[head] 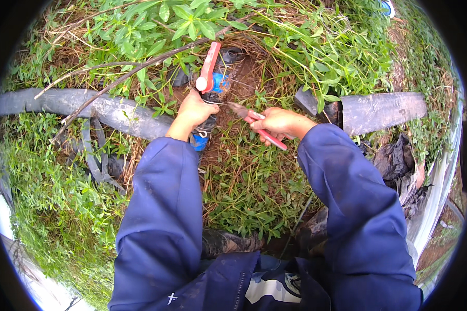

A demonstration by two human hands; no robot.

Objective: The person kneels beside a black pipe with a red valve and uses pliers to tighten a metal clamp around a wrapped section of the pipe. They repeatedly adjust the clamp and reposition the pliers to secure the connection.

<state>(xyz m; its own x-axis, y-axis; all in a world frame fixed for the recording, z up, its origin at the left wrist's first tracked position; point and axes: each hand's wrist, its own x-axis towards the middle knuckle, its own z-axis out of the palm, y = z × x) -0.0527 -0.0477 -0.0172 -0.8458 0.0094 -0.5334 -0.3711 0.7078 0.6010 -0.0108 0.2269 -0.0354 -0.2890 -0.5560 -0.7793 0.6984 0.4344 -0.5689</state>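
My left hand (195, 110) is closed around a black hose (209, 122) just below a blue ball valve (220, 82) with a long red lever (210, 64). A thin metal wire (213, 102) passes by its fingers and points to the right. In my right hand (278, 121) are pliers (270, 138) with red and pale grips. Their muddy jaws (238, 110) are close to the wire's end; whether they touch it is unclear. Further down the hose, a loop of wire (202, 133) lies by another blue fitting (199, 142).
A flat black hose (113, 113) comes in from the left, and another flat hose section (383, 112) lies at right. A dry branch (140, 67) slants across the weeds beside the valve. Crumpled black plastic (395, 159) lies at right, near pale plastic sheeting (438, 194).
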